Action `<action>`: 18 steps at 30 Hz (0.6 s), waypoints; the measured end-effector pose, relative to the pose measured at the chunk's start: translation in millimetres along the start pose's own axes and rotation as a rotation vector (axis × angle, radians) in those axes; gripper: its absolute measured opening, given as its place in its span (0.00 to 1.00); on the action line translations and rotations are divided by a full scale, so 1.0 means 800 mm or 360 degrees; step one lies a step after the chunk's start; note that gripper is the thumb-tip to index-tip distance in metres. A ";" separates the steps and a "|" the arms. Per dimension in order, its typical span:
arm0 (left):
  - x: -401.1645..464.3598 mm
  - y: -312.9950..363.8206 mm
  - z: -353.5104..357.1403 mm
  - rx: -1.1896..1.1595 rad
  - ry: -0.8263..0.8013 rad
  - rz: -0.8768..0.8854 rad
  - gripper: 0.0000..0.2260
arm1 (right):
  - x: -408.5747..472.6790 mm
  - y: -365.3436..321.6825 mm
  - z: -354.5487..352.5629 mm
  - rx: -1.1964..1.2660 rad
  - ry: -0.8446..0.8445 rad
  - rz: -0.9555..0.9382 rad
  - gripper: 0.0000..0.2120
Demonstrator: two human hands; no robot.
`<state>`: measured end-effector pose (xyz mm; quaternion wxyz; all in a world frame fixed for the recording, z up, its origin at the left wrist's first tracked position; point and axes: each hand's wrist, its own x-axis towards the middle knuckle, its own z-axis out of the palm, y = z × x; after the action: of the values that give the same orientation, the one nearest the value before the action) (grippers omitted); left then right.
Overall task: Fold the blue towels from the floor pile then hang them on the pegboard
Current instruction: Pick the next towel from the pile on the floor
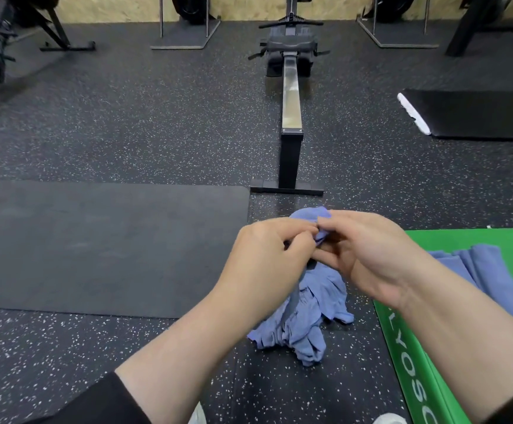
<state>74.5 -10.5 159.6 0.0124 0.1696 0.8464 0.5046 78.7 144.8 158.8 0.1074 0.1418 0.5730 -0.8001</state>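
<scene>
The left hand and the right hand are close together, both pinching the top edge of one blue towel. It hangs straight down from the fingers, long way up and down, and its bottom rests in a heap on the speckled floor. More blue towels lie on the green box, just right of the right hand, so that hand looks nearer to them.
</scene>
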 end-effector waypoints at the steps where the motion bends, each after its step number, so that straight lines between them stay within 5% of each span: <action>1: 0.003 0.001 -0.005 -0.0028 0.0029 -0.0065 0.12 | 0.002 0.001 -0.004 -0.0209 0.0040 -0.0032 0.10; 6: 0.028 -0.018 -0.034 -0.0158 0.0260 -0.0243 0.11 | -0.004 -0.013 -0.012 -0.1862 0.0060 -0.0566 0.12; 13: 0.021 -0.023 -0.025 0.0125 -0.0326 -0.0078 0.13 | -0.025 -0.026 -0.005 -0.1941 -0.0021 -0.0791 0.15; 18: 0.007 -0.018 -0.017 -0.0109 -0.0589 -0.0220 0.02 | -0.039 -0.032 -0.011 -0.1793 0.0182 -0.0843 0.15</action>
<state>62.4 -26.7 154.8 0.2082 0.2004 0.8218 0.4911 100.2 161.3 189.8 -0.0670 -0.0409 0.9274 -0.3657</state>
